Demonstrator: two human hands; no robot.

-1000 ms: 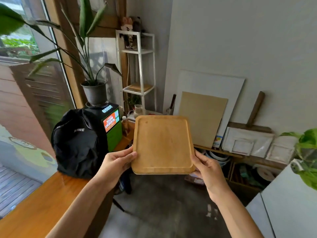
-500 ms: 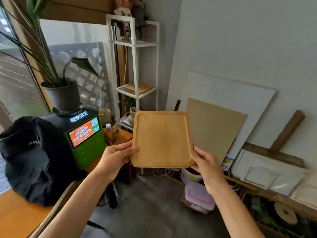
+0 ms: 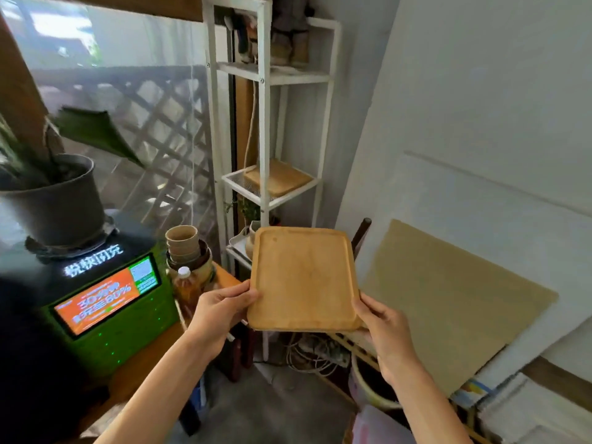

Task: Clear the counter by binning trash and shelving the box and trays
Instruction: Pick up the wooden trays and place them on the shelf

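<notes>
Both hands' fingers clasp wooden tray (image 3: 302,278) near corners; long axis toward white shelf (image 3: 267,123).

Tray (image 3: 302,278) before shelf (image 3: 266,123) — counter (image 3: 224,277) left.

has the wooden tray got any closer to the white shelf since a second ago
Yes. The wooden tray, held in both hands, has come toward the white shelf unit; its far edge now overlaps the unit's lower shelf.

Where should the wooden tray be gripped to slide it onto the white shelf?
Judging by its pose, keep the grip at the near corners: the left hand and right hand pinch the tray by its long side edges near the bottom. That leaves the far short edge free to lead flat into the shelf.
</notes>
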